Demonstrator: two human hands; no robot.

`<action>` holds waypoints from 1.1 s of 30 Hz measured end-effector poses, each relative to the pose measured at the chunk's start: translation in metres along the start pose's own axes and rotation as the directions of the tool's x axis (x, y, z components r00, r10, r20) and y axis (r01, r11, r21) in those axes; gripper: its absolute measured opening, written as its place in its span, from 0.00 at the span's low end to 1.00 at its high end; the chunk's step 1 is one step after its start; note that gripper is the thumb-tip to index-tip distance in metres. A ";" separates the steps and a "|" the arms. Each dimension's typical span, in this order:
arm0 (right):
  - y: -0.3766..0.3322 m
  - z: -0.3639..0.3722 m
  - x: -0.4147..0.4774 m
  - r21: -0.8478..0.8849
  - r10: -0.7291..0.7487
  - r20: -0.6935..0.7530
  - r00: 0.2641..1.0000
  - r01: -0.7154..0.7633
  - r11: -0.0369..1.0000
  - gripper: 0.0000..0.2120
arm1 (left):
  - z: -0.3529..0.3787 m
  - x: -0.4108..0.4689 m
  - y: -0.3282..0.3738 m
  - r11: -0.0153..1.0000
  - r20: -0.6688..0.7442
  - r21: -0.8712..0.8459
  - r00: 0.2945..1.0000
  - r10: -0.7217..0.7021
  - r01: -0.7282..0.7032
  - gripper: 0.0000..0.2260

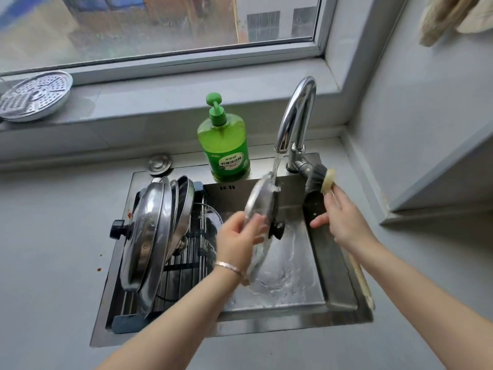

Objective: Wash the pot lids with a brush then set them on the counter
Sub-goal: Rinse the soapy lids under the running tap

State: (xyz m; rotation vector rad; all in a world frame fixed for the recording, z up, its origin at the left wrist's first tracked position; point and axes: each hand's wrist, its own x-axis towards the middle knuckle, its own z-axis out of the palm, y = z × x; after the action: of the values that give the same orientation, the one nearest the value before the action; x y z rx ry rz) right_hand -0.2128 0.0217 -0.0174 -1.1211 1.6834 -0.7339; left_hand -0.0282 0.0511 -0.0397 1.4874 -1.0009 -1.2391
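While other lids [149, 236] crowd the rack [186, 268] at the sink's [338, 263] left, the left hand's [237, 241] fingers [256, 225] grip the pot lid [260, 201] on edge under the faucet [293, 116] stream, knob [277, 229] facing right. The right hand [344, 217] overlies the brush [316, 180]; grip unclear.

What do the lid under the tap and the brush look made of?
Lid: likely stainless steel, shiny grey and reflective; its black knob looks plastic. Brush: dark bristles, fibre unclear, on a pale tan head, probably wood or bamboo.
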 end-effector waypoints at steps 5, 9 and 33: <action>0.000 0.032 -0.024 -0.336 -0.205 0.234 0.951 0.276 0.900 0.18 | -0.001 0.012 0.018 0.917 -0.115 -0.320 0.950 -0.289 0.240 0.15; -0.013 0.045 -0.022 -0.292 -0.258 0.234 0.937 0.321 0.901 0.16 | -0.004 0.010 0.027 0.904 -0.094 -0.349 0.950 -0.298 0.249 0.16; 0.017 0.025 0.025 -0.159 0.004 0.093 0.996 0.011 0.987 0.17 | -0.027 0.022 0.044 0.841 -0.146 -0.525 0.959 -0.242 0.132 0.14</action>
State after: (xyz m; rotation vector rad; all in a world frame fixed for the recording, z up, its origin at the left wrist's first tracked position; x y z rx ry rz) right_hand -0.1982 0.0066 -0.0506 -1.2497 1.6837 -0.5476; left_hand 0.0008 0.0233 -0.0005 1.2703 -0.3428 -1.3266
